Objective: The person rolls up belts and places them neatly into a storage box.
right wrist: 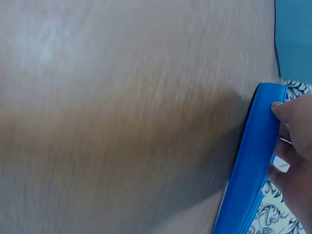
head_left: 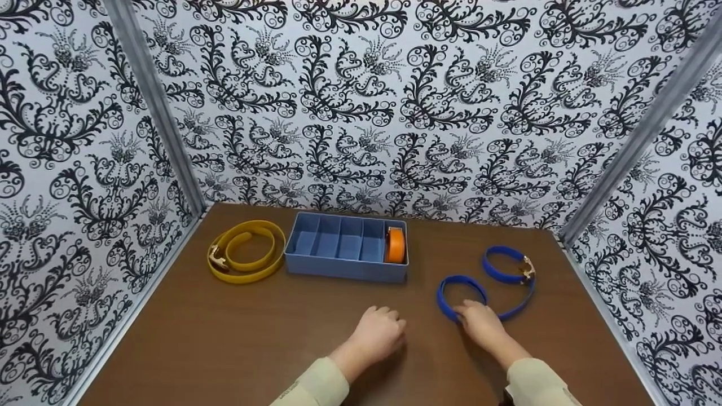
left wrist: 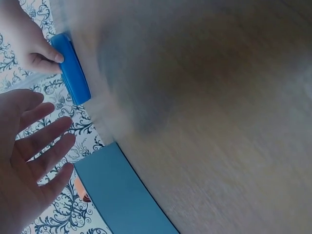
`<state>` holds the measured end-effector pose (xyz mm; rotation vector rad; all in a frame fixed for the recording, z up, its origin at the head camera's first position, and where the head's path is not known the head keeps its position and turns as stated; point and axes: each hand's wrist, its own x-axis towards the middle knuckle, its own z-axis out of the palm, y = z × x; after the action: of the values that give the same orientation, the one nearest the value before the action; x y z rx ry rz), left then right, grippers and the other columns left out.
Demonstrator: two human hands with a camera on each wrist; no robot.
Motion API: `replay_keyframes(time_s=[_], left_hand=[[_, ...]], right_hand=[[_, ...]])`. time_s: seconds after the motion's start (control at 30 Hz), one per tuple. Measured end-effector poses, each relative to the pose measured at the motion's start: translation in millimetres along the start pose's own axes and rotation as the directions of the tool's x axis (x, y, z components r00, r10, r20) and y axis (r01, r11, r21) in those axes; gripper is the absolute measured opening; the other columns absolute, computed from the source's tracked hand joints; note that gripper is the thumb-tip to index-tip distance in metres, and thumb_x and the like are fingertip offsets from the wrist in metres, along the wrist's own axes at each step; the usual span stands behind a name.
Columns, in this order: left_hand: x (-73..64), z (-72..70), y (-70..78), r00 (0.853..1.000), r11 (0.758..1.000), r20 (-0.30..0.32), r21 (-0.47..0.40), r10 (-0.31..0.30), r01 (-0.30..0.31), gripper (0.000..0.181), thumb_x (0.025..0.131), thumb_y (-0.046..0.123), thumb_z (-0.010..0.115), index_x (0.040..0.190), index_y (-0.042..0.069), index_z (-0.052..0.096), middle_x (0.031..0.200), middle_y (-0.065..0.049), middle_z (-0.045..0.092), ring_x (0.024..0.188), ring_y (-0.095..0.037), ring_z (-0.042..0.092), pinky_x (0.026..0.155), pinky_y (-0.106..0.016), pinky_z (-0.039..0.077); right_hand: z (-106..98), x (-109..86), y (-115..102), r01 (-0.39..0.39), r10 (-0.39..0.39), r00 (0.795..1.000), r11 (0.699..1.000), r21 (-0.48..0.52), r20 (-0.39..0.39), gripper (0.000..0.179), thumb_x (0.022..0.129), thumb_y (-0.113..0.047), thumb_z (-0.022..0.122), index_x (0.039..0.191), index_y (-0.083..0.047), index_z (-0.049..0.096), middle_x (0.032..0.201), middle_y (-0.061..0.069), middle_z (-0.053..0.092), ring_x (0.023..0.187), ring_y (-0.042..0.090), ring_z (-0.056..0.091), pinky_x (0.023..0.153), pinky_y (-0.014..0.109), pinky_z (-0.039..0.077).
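Note:
A blue belt (head_left: 461,278) lies on the table at the right in two loops, its gold-coloured buckle (head_left: 527,268) at the far one. My right hand (head_left: 483,325) pinches the near loop, thumb on the outside and fingers inside; the right wrist view shows the blue strap (right wrist: 253,156) standing on edge in this grip. To the left, my left hand (head_left: 377,334) holds nothing and hovers over the table, its fingers spread and relaxed in the left wrist view. Ahead of it stands a grey-blue divided box (head_left: 345,269), with a rolled orange belt (head_left: 396,246) in its rightmost compartment.
A coiled yellow belt (head_left: 248,277) with a metal buckle lies left of the box. The brown table (head_left: 237,344) is enclosed at the back and sides by walls (head_left: 361,113) with a black-and-white scroll pattern.

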<state>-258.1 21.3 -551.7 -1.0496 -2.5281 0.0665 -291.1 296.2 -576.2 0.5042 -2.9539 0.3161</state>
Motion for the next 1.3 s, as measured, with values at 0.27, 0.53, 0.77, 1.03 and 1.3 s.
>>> replay_keyframes(time_s=[0.27,0.53,0.77,1.03,1.3], left_hand=[[-2.4,6.1,4.2,0.999,0.996,0.041,-0.090,-0.004,0.007,0.013,0.086,0.030,0.071,0.092,0.018,0.069,0.086,0.003,0.063,0.078,-0.016,0.058,0.064,-0.032,0.048],[-4.6,14.7,7.5,0.999,0.991,0.040,-0.135,0.003,0.003,0.025,0.091,0.030,0.067,0.114,0.020,0.070,0.106,0.004,0.066,0.096,-0.016,0.060,0.075,-0.035,0.052],[-9.4,24.1,5.4,1.000,0.989,-0.002,-0.144,0.030,-0.030,0.030,0.089,0.026,0.070,0.119,0.020,0.069,0.124,0.005,0.063,0.116,-0.017,0.056,0.084,-0.038,0.052],[-8.8,29.6,-4.0,0.997,0.995,0.067,-0.093,-0.033,0.040,0.022,0.088,0.015,0.068,0.108,0.021,0.074,0.115,0.009,0.067,0.121,-0.018,0.053,0.092,-0.046,0.047],[-16.0,31.2,-20.0,0.994,0.996,0.085,-0.041,-0.070,0.074,0.020,0.088,0.009,0.065,0.095,0.023,0.077,0.102,0.009,0.069,0.116,-0.018,0.055,0.093,-0.045,0.047]], right_hand=[[4.7,-8.4,-23.2,0.134,-0.133,0.991,0.991,0.013,-0.024,0.017,0.086,-0.003,0.070,0.102,-0.002,0.074,0.106,0.025,0.065,0.097,0.042,0.063,0.081,0.053,0.051],[8.5,-10.5,-46.0,0.250,-0.254,0.966,0.965,-0.075,-0.044,0.017,0.085,-0.006,0.072,0.101,-0.005,0.074,0.100,0.016,0.066,0.092,0.034,0.064,0.078,0.047,0.052],[13.1,-8.0,-70.5,0.343,-0.350,0.935,0.933,-0.107,-0.052,0.017,0.084,-0.006,0.073,0.100,-0.006,0.074,0.097,0.012,0.065,0.089,0.029,0.064,0.076,0.042,0.053],[22.3,-1.4,-90.2,0.389,-0.398,0.916,0.912,-0.128,-0.051,0.016,0.085,-0.010,0.072,0.100,-0.009,0.075,0.090,0.006,0.062,0.083,0.025,0.063,0.074,0.037,0.052],[26.8,5.6,-108.9,0.461,-0.472,0.876,0.880,-0.110,-0.102,0.017,0.082,-0.008,0.074,0.098,-0.012,0.075,0.081,0.002,0.054,0.073,0.019,0.057,0.064,0.033,0.049]])
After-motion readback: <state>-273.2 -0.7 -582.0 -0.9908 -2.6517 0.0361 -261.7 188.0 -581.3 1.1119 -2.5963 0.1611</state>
